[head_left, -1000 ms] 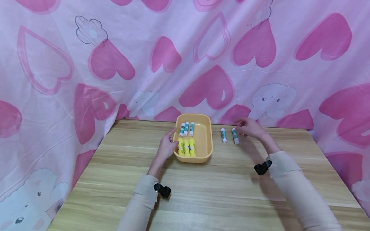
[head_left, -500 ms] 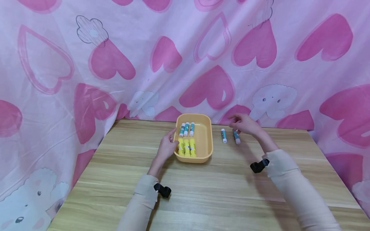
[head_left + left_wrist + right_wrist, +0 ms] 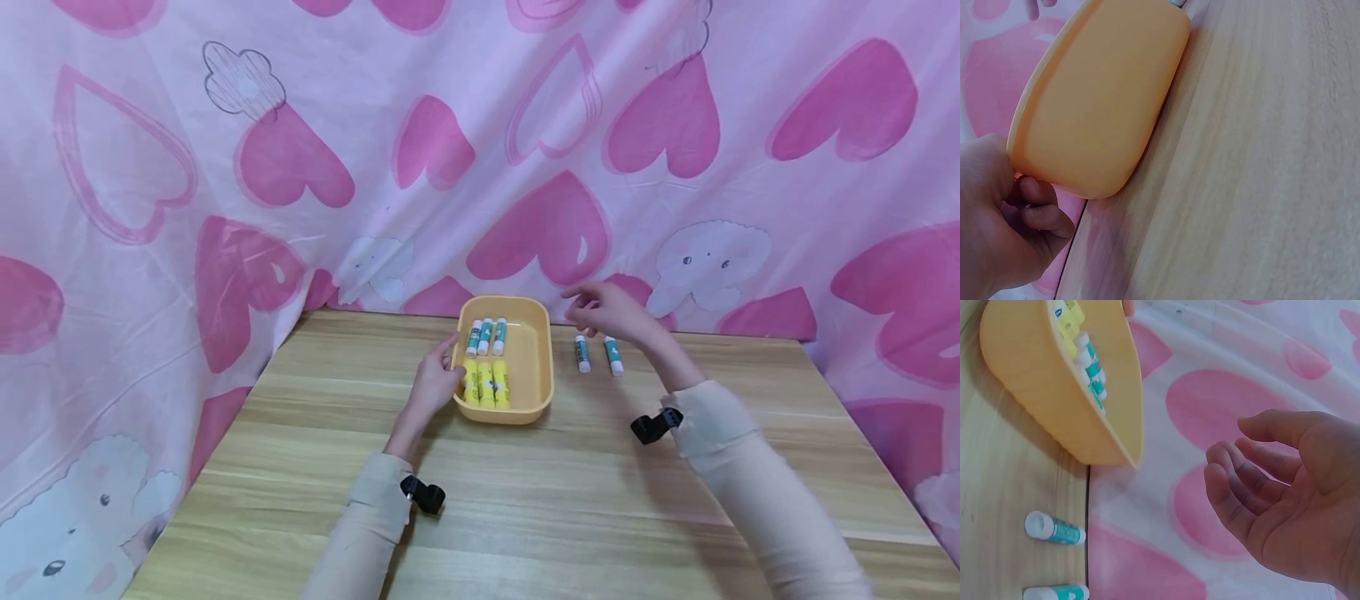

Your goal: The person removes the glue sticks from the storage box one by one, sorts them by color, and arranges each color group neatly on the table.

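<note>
Orange tray pinched at rim by L hand; best braced level thus. R hand, fingers loosely bent & nothing held, is poised nr 2 teal-&-white glue sticks on surface, R of tray; if lifted, best gripped mid-barrel.

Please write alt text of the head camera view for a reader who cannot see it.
A person's left hand grips the side of an orange tray holding three teal tubes and three yellow tubes, while the empty right hand hovers near its far right corner. Two loose teal tubes lie beside it on the wooden table, with a pink cloth behind.
</note>
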A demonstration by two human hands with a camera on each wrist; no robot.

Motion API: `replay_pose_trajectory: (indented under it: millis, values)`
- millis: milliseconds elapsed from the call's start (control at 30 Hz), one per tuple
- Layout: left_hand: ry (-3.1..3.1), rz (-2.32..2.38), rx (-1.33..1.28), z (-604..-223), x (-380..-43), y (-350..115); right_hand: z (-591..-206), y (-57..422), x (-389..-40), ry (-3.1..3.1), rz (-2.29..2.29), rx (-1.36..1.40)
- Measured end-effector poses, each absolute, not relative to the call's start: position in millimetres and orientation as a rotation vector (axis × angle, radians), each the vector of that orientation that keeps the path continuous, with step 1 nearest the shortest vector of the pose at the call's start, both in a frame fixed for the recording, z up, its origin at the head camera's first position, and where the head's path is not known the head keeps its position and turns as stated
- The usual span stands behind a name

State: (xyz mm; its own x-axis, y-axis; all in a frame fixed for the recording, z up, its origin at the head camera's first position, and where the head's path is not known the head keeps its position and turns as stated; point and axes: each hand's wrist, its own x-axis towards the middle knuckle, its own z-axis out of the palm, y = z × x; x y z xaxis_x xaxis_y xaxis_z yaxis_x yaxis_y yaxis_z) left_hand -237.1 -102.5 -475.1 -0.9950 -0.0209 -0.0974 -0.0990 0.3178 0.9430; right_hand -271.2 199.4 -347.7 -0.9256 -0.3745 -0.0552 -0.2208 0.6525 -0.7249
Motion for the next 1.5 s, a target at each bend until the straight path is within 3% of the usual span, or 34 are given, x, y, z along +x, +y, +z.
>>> replay_pose_trajectory:
  millis: [967, 1500]
  values:
    - [2.475, 1.825, -0.107, -473.9, -240.5, -101.5, -350.2, 117.0, -301.5, 2.587, -1.133, -0.593]
    - [2.479, 1.809, -0.135, -470.8, -235.1, -99.5, -379.9, 96.3, -321.2, 2.397, -1.328, -0.327]
